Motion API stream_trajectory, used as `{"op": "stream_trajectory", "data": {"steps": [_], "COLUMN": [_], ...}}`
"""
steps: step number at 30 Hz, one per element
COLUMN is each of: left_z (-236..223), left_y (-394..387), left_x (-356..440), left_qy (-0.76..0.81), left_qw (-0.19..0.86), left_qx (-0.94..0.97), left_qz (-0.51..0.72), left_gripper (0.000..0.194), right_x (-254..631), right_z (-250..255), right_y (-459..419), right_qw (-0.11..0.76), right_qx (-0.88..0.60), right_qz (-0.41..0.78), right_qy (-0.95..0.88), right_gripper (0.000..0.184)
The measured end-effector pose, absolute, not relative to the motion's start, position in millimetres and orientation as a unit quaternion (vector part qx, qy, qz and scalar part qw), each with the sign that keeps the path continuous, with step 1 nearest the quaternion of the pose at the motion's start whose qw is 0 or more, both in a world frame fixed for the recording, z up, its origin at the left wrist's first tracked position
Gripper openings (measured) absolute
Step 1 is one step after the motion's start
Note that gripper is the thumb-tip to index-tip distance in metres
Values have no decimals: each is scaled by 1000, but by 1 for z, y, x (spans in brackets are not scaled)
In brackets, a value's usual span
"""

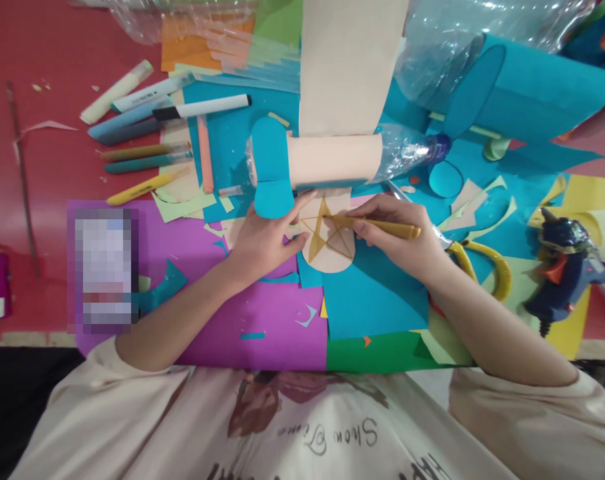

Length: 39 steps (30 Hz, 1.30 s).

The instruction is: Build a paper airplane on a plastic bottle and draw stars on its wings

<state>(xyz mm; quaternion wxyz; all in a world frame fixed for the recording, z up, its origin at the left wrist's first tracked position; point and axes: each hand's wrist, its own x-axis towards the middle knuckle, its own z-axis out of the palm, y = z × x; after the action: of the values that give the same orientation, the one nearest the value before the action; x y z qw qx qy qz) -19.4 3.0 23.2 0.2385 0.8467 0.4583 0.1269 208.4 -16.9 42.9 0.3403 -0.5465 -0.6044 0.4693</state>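
The card (338, 263), cream and rounded at its near end, lies in front of the person at mid-table, just on the near side of the bottle (407, 155). It bears one star (318, 233), drawn in dark yellow, with some points filled in and others only outlined. The right hand (399, 230) grasps one dark yellow marker (385, 227) between thumb and fingers, the tip touching the star. The left hand (265, 243) is open, its fingers and thumb spread, with the fingertips at the card's left edge; it grips nothing.

The bottle, one in number, lies on its side with a purple cap (439, 148) to the right, a cream paper wrap (335, 160) round its middle and a blue cutout (271, 167) at its left end. That cutout hangs down against the left hand.

Nine more pens (217, 105) lie to the upper left. To the right is one pair of scissors (505, 273) with yellow handles; the right hand and forearm hide part of it. Farther right lies one glue gun (562, 267). One phone (107, 267), its screen blurred, is at the left. Blue sheets and scraps (375, 300) surround the card, with purple paper (262, 313) to the left and green paper (377, 353) nearest the person.
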Motion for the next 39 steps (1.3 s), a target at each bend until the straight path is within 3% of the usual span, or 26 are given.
{"op": "stream_trajectory", "data": {"steps": [11, 21, 39], "left_z": [24, 22, 24], "left_y": [3, 4, 3], "left_x": [-20, -21, -20], "left_qy": [456, 460, 461], "left_qw": [244, 240, 239], "left_qx": [847, 847, 847], "left_qz": [120, 116, 117], "left_gripper": [53, 53, 55], "right_x": [210, 210, 208], "right_z": [47, 43, 47], "right_y": [-19, -16, -18], "right_qw": [303, 356, 328], "right_qx": [-526, -537, -547], "right_qz": [489, 480, 476], "right_qy": [-627, -595, -605], "right_gripper": [14, 9, 10]}}
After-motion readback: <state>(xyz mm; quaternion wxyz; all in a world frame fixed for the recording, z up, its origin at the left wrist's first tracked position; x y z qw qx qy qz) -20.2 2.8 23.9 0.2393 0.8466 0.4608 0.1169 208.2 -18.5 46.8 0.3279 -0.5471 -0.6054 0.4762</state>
